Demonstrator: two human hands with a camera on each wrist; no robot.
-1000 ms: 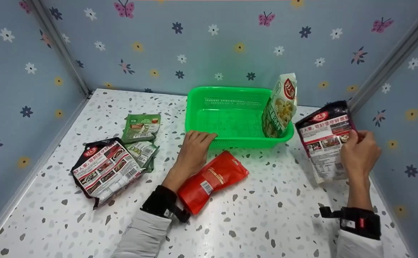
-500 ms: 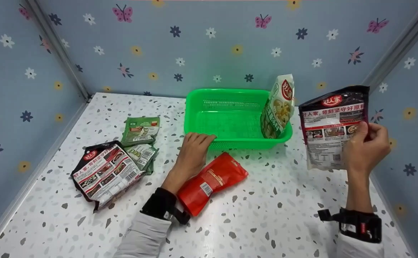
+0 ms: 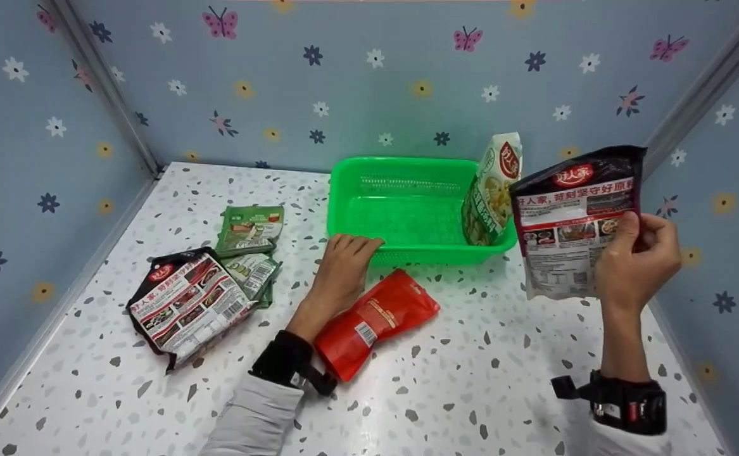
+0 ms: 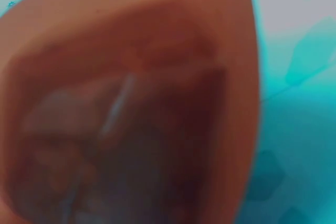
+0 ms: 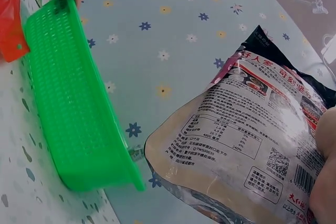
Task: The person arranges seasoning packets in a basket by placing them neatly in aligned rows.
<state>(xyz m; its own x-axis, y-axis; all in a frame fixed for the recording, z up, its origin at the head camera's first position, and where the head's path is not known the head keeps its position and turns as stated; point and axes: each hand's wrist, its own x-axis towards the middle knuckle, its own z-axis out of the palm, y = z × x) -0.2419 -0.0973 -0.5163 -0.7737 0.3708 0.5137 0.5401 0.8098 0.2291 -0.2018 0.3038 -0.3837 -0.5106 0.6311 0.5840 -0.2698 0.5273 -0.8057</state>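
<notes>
My right hand (image 3: 636,263) pinches a black-and-white seasoning packet (image 3: 568,253) by its right edge, thumb in front. It is held upright in the air to the right of a green plastic basket (image 3: 420,254). Printed text and a barcode cover the side shown in the right wrist view. My left hand (image 3: 339,272) grips the basket's near rim at its left corner. A white-and-green packet (image 3: 492,196) leans upright inside the basket's right end. Close beside my left wrist lies a red pouch (image 3: 375,323). The left wrist view is blurred, mostly filled by skin.
On the left of the speckled table (image 3: 470,392), another black-and-white packet (image 3: 189,307) overlaps a green packet (image 3: 252,275). Behind these lies a further green packet (image 3: 252,228). Flower-patterned panels (image 3: 369,76) enclose the table at the back and both sides.
My right hand has lifted the black-and-white packet and turned it more upright, then shifted it slightly left toward the basket. My left hand stays on the rim.
</notes>
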